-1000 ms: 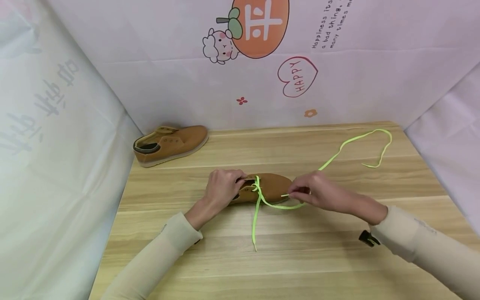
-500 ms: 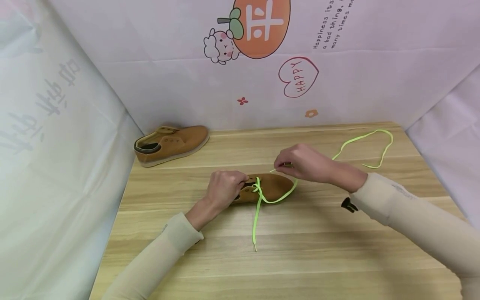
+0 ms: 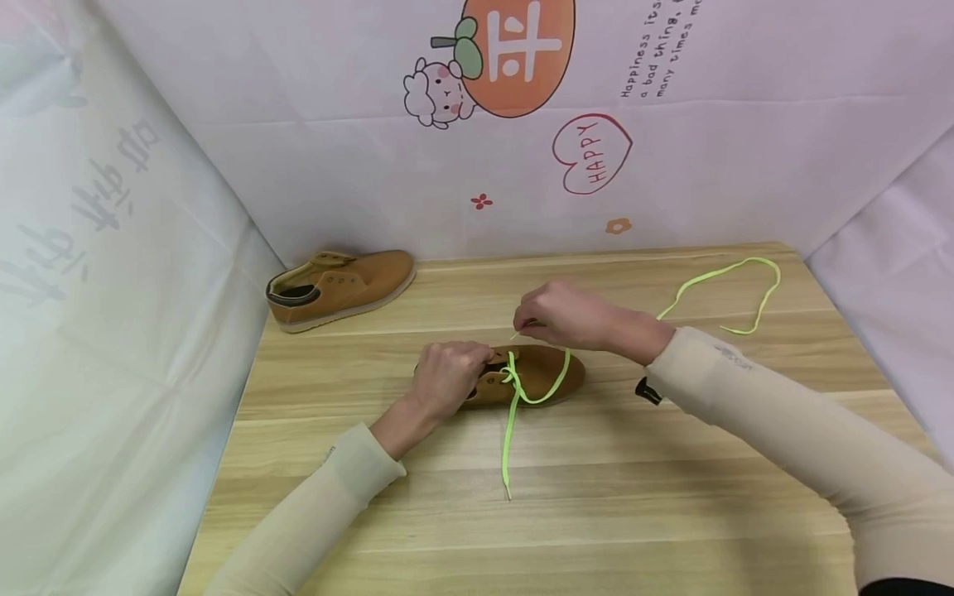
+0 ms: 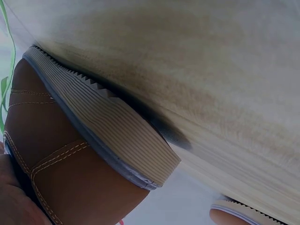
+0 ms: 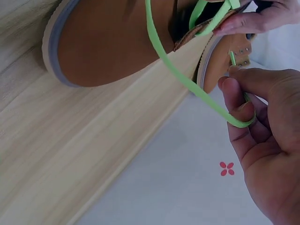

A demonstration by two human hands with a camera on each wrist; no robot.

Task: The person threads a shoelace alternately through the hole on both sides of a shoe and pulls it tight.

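Observation:
A brown shoe lies on the wooden table with its toe to the right. A bright green shoelace passes through its front eyelets; one end trails toward the near side. My left hand holds the shoe's opening by the far eyelet flap, its thumb beside the lace in the right wrist view. With my right hand I pinch the lace's other end, the tip poking out past thumb and forefinger. The lace loops across the toe up to that hand. From the left wrist view, the shoe's side and ridged sole show.
A second brown shoe, without a lace, stands at the table's back left. Another green shoelace lies loose at the back right, partly hidden by my right arm. White printed cloth walls the table's back and sides.
My right hand has moved from right of the toe to the far side and then left, bringing the lace end near the far eyelet flap. The left hand stays almost still.

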